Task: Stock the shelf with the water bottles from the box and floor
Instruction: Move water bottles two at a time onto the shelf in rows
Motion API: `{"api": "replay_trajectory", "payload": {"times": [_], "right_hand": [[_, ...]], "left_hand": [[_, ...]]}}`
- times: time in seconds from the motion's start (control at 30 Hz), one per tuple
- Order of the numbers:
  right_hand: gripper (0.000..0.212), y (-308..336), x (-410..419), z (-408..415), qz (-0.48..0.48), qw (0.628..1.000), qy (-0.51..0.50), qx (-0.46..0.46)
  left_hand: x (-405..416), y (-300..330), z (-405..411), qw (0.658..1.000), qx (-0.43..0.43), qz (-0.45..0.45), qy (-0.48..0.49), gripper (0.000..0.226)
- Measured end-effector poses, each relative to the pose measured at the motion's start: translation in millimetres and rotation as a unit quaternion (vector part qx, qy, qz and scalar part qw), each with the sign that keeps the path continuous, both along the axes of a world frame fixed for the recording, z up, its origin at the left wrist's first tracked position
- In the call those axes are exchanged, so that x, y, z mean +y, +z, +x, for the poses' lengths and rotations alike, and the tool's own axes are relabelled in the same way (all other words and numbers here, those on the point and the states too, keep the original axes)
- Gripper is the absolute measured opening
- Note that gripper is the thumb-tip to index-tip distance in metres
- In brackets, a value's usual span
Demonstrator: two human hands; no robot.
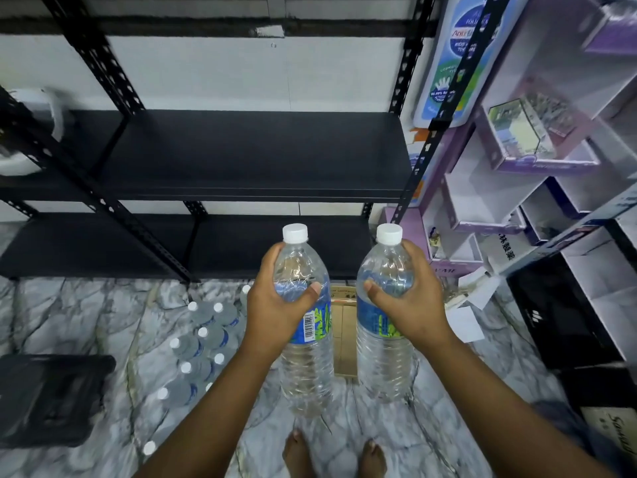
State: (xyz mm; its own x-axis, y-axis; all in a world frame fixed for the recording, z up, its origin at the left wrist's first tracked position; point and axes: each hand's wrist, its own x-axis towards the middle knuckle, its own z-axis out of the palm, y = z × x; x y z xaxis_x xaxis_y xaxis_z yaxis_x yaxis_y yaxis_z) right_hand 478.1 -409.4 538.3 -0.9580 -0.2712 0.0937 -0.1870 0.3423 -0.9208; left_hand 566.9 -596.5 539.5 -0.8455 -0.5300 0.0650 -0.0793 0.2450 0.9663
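Observation:
My left hand (275, 307) grips a clear water bottle (305, 367) with a white cap and blue-green label, held upright above the floor. My right hand (412, 305) grips a second bottle (382, 367) of the same kind beside it. Both are in front of the black metal shelf (255, 153), whose boards carry no bottles. Several more water bottles (203, 339) stand on the marble floor at the lower left. A cardboard box (344, 336) lies on the floor behind the two held bottles, mostly hidden by them.
A dark crate (51, 398) sits on the floor at the left. Purple and white display boxes (537, 143) and black cartons (558, 308) crowd the right side. My bare feet (331, 453) stand on the floor (86, 312) below the bottles.

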Motion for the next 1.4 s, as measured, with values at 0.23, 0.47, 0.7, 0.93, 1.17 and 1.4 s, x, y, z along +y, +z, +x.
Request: {"api": "replay_trajectory", "payload": {"times": [0.23,0.47,0.7,0.93,1.17,1.4], "right_hand": [[0.074,34.9,11.9,15.8,0.002,1.000,-0.012,0.008],[0.074,77.0,14.8,11.1,-0.021,0.999,-0.013,0.037],[0.071,141.5,8.8,-3.9,-0.044,0.994,-0.016,0.100],[0.077,212.9,0.9,-13.2,-0.061,0.985,-0.011,0.162],[0.065,280.9,-14.8,-9.1,-0.101,0.964,0.007,0.244],[0.062,331.7,-34.1,-6.2,-0.117,0.945,0.004,0.307]], "left_hand": [[4.5,40.1,7.8,1.000,0.016,0.003,-0.012,0.068],[11.8,82.5,-0.4,0.998,0.055,0.000,-0.023,0.069],[7.4,143.8,-18.4,0.990,0.132,-0.043,-0.031,0.066],[-2.8,217.2,-26.9,0.974,0.202,-0.092,-0.040,0.068],[-16.5,283.1,-23.8,0.956,0.272,-0.095,-0.057,0.064],[-37.2,326.0,-19.4,0.935,0.329,-0.109,-0.072,0.055]]}}
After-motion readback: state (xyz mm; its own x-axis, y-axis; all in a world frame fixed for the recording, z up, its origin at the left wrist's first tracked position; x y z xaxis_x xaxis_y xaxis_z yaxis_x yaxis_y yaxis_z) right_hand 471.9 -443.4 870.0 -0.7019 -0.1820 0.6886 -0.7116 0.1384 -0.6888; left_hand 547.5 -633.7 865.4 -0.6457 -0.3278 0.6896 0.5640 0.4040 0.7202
